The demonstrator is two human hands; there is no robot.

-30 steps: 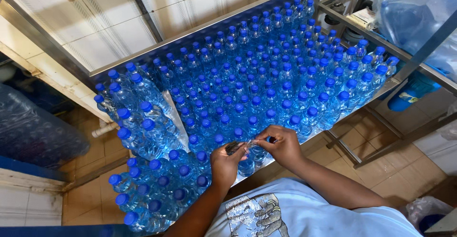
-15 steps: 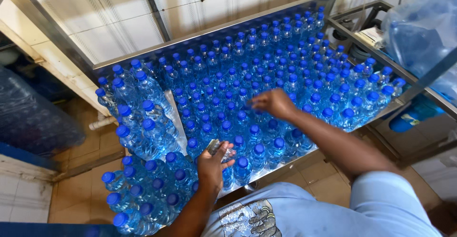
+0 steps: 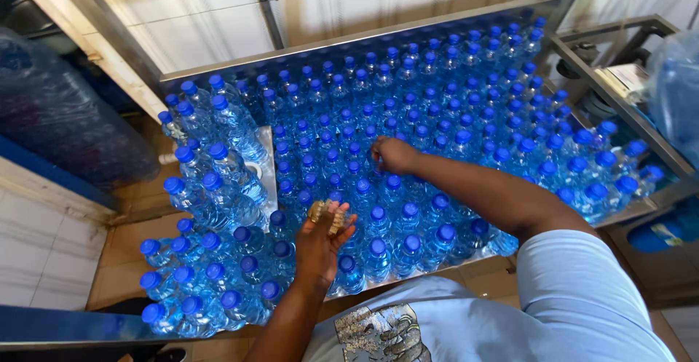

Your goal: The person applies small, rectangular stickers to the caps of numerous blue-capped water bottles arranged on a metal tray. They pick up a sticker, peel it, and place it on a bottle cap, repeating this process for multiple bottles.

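A steel table [image 3: 364, 42] is packed with several clear water bottles with blue caps [image 3: 408, 100]. My right hand [image 3: 394, 154] reaches out over the middle of them, fingers bent down onto a bottle's cap. My left hand [image 3: 323, 240] stays near the table's front edge, above the bottles, and holds a small bundle of yellowish clear bands [image 3: 327, 216] between thumb and fingers. My light blue shirt fills the bottom of the view.
More capped bottles lie stacked in a loose pile [image 3: 211, 187] at the table's left end, down to the floor. A large dark plastic-wrapped bundle [image 3: 58, 114] stands at left. A metal frame [image 3: 619, 93] and a big blue jug [image 3: 673, 93] are at right.
My hands were together at the front edge; the right one has moved out over the bottles and dropped onto a cap. The left hand stays near the front with the bands.
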